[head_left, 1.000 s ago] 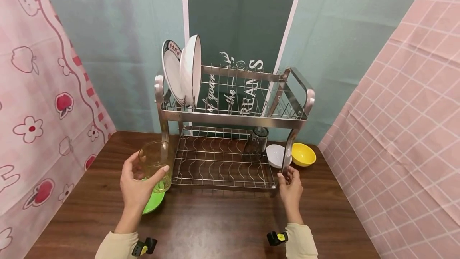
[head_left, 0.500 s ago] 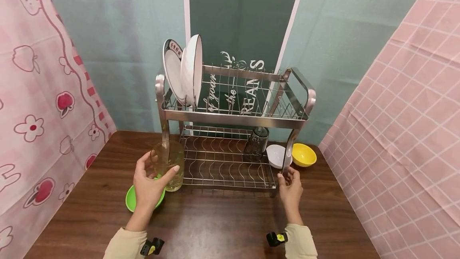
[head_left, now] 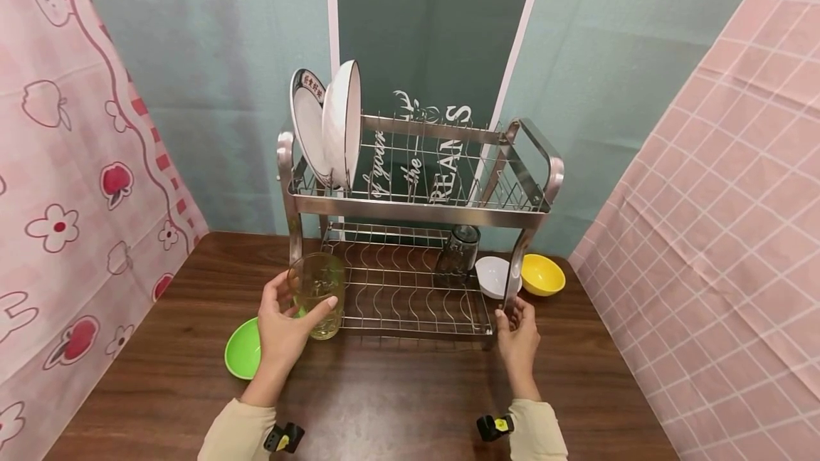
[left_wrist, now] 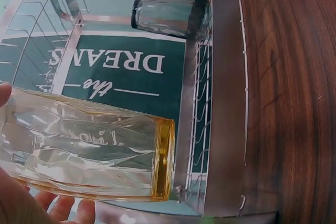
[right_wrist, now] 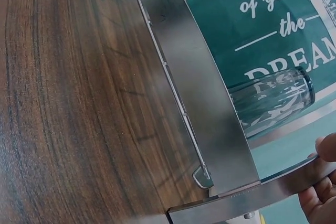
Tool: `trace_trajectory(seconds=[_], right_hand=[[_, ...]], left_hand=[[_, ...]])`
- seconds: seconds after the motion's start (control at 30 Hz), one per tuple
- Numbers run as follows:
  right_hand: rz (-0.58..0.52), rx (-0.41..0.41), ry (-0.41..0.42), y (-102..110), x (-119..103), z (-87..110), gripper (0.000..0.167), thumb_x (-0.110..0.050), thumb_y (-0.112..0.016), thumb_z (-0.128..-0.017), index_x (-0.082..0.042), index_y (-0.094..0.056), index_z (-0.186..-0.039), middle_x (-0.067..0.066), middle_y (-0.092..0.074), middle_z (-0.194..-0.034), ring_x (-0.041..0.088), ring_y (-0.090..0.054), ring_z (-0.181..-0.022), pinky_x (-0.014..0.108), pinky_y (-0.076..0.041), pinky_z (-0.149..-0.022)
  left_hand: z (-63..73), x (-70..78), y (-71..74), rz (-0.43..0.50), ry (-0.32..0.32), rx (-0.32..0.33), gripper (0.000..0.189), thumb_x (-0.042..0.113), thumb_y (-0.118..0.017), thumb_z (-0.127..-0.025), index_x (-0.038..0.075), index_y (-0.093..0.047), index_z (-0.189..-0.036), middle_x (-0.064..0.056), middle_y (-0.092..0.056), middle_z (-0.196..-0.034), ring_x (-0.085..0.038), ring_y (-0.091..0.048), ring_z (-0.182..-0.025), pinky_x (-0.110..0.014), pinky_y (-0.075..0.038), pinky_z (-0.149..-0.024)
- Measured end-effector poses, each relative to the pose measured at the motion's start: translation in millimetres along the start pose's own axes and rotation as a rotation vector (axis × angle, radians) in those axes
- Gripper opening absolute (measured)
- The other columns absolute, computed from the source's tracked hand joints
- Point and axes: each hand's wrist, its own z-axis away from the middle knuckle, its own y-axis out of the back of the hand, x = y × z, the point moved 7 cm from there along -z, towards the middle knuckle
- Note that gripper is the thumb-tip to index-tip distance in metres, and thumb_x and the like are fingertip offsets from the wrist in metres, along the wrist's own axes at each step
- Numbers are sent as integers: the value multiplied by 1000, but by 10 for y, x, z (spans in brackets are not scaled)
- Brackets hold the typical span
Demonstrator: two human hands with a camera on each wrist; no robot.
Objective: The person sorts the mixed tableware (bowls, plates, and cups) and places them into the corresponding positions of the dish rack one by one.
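My left hand grips a clear yellowish drinking glass, thumb on the near side and fingers behind. In the left wrist view the glass lies across the picture, its thick amber base toward the rack. It is held at the front left of the lower tier of a two-tier metal dish rack. My right hand pinches the rack's front right leg; the right wrist view shows thumb and fingers on either side of that metal bar. A grey glass stands at the lower tier's right end.
A plate and a white bowl stand on edge in the upper tier's left end. A green bowl sits on the wooden table, left of the rack. White and yellow bowls sit at the right.
My left hand has carried the yellowish glass rightward, from beside the rack to the front of its lower tier, uncovering more of the green bowl. The right hand stays on the leg.
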Motion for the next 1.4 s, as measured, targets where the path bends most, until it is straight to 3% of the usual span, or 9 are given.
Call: trace_trajectory(seconds=[0.2,0.4,0.57,0.67,0.83,0.97,1.1,1.23,1.4], right_hand=[[9,2,-17,-1,40,17,37,9,-65,-80,8,-52,-115,28,-62,-102,36,-61,-90,6,-36,-71],[14,-11,-48,-17,57,47,37,8,-64,-81,8,-50,-116,27,-62,-104,35,-61,-91,9,-38,-72],[16,-16,-58,-17,71,54,37,7,-63,-82,8,-49,-116,27,-62,-103,35,-60,-92,6,-36,-72],[27,-35,-71,-10,68,52,37,6,-62,-83,8,-48,-117,28,-61,-105,36,-60,-94,14,-43,-77],[58,-134,-154,41,-22,52,46,1,-62,-85,6,-43,-126,28,-54,-118,40,-55,-104,46,-45,-86],[52,-169,-165,91,-201,70,59,-2,-64,-83,6,-35,-133,30,-43,-125,42,-47,-111,50,-41,-86],[9,-102,-125,136,-371,94,60,1,-65,-81,7,-34,-132,30,-41,-120,40,-44,-108,51,-39,-83],[-106,-41,-98,125,-502,137,57,4,-66,-79,5,-38,-129,23,-48,-118,34,-48,-106,41,-39,-81],[-224,-144,-69,-40,-680,219,59,5,-68,-79,6,-38,-130,20,-51,-118,34,-51,-106,35,-41,-81]], left_hand=[[-3,30,-115,16,20,-36,74,8,-86,-63,1,-47,-126,-13,-55,-114,-21,-49,-100,-36,-41,-80],[70,290,-208,39,25,-60,73,1,-82,-65,-8,-43,-126,-26,-51,-118,-38,-48,-106,-48,-40,-83],[97,369,-286,60,62,-77,71,1,-80,-68,-9,-42,-126,-28,-48,-120,-38,-45,-107,-48,-38,-87],[87,333,-326,64,75,-84,71,2,-81,-67,-9,-42,-126,-27,-48,-119,-37,-45,-106,-48,-37,-88],[12,37,-424,63,81,-107,75,10,-85,-65,-2,-44,-127,-18,-50,-117,-28,-46,-106,-45,-39,-88],[-25,-61,-479,51,50,-120,76,15,-87,-62,3,-47,-126,-13,-53,-116,-25,-49,-106,-44,-42,-86],[-30,-60,-534,55,37,-157,76,14,-87,-62,3,-47,-126,-14,-53,-116,-25,-49,-105,-46,-42,-85],[-31,-49,-603,61,58,-219,75,14,-86,-65,5,-46,-128,-13,-53,-117,-24,-48,-107,-46,-41,-87],[0,101,-643,63,68,-254,74,11,-84,-67,4,-46,-130,-17,-52,-120,-30,-46,-110,-48,-39,-88]])
